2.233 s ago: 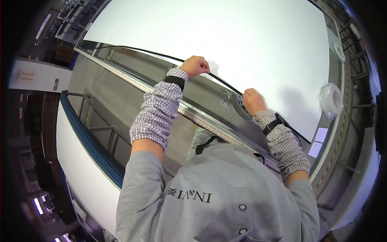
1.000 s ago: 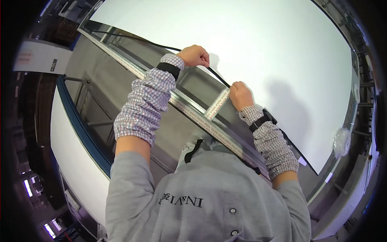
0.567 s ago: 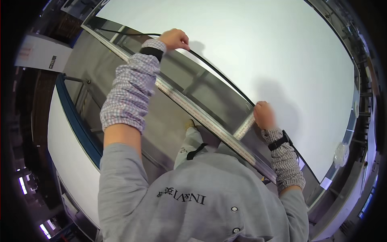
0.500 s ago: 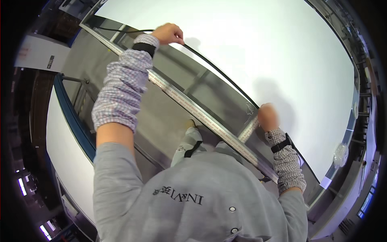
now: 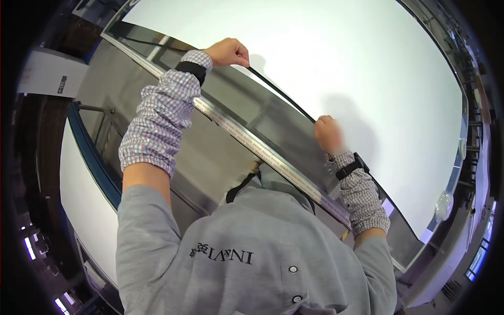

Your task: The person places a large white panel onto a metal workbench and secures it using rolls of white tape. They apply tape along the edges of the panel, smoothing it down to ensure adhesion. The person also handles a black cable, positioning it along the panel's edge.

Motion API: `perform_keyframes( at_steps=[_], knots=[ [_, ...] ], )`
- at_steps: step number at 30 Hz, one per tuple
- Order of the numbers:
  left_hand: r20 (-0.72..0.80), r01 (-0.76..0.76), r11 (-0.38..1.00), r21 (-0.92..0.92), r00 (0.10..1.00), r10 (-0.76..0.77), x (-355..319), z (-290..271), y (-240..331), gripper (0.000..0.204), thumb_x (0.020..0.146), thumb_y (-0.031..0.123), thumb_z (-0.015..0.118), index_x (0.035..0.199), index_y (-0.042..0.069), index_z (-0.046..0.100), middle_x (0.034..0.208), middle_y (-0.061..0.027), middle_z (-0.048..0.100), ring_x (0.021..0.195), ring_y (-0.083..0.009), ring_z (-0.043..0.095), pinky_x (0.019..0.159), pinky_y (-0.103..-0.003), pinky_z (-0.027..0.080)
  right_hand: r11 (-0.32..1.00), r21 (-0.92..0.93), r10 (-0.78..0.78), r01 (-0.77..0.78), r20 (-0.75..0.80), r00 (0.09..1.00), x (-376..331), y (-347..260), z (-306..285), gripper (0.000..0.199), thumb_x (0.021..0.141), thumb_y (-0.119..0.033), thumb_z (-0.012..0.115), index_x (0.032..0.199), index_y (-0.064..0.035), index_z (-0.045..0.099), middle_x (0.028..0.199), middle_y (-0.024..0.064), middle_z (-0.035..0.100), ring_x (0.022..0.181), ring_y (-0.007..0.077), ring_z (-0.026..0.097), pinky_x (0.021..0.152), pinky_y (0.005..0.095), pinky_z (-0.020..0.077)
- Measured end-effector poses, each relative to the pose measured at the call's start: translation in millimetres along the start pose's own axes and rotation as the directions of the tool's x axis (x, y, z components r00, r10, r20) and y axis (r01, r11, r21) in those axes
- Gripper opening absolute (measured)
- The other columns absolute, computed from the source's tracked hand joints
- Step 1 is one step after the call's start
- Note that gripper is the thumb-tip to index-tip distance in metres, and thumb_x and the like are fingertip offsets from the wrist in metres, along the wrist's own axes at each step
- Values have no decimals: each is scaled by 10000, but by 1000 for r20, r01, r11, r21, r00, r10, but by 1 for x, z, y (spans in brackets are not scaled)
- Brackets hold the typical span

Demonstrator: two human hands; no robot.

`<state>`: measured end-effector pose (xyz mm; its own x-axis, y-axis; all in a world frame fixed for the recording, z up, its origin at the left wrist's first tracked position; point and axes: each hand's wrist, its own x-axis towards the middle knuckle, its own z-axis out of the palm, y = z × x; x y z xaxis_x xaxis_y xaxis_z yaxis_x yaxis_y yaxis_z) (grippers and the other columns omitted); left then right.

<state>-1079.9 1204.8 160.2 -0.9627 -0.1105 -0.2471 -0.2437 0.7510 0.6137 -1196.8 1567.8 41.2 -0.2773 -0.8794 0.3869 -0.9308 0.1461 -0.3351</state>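
A thin black strip (image 5: 279,91) runs along the near edge of a large white panel (image 5: 341,58). At its upper-left part my left hand (image 5: 230,52) is closed with fingers pinched on the strip. Past that hand the strip trails off loose to the left, over the gap beside the panel. Farther right, my right hand (image 5: 328,134) is closed on the strip at the panel edge; part of it is smeared by motion, and the fingertips are partly hidden.
A metal frame rail (image 5: 252,139) with a printed tape strip lies between my body and the panel. To the left stands another white-topped table (image 5: 86,194) with a blue edge (image 5: 94,152). A clear roll (image 5: 444,205) sits at the panel's right side.
My right hand has moved up and left along the panel edge, closer to my left hand. The left hand has shifted slightly right and down. My body has leaned a little left.
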Motion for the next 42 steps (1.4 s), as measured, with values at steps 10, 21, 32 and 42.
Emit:
perform_keyframes(
  at_steps=[10,21,32,42],
  knots=[
    [-44,33,999,-7,998,-33,1,-6,-33,112,724,121,686,785,28,676,714,-50,631,655,-125,571,623,-263,462,999,-38,-27,25,-45,999,86,-33,66,23,669,-24,541,692,-22,536,777,118,536,771,275,531,652,361,479],
    [-14,35,999,5,999,-35,1,-42,-96,122,719,127,689,793,29,681,703,-57,647,658,-130,592,628,-266,475,999,-38,-11,10,-22,1000,168,-71,118,18,679,-28,533,696,-27,535,771,115,533,784,278,530,647,365,476],
    [-85,-9,996,84,996,16,-28,-166,-232,133,706,158,690,760,38,678,685,-64,636,641,-147,582,612,-274,466,999,-28,45,-43,52,998,201,-93,119,73,689,-33,578,733,-37,520,812,90,546,780,273,546,648,368,481],
    [-88,-28,997,77,996,35,-39,-234,-294,117,714,126,699,753,20,669,732,-52,597,687,-136,556,631,-267,446,996,-71,65,-62,44,997,244,-112,154,85,675,1,565,732,-29,509,816,99,538,791,273,545,642,358,483]
  ],
)
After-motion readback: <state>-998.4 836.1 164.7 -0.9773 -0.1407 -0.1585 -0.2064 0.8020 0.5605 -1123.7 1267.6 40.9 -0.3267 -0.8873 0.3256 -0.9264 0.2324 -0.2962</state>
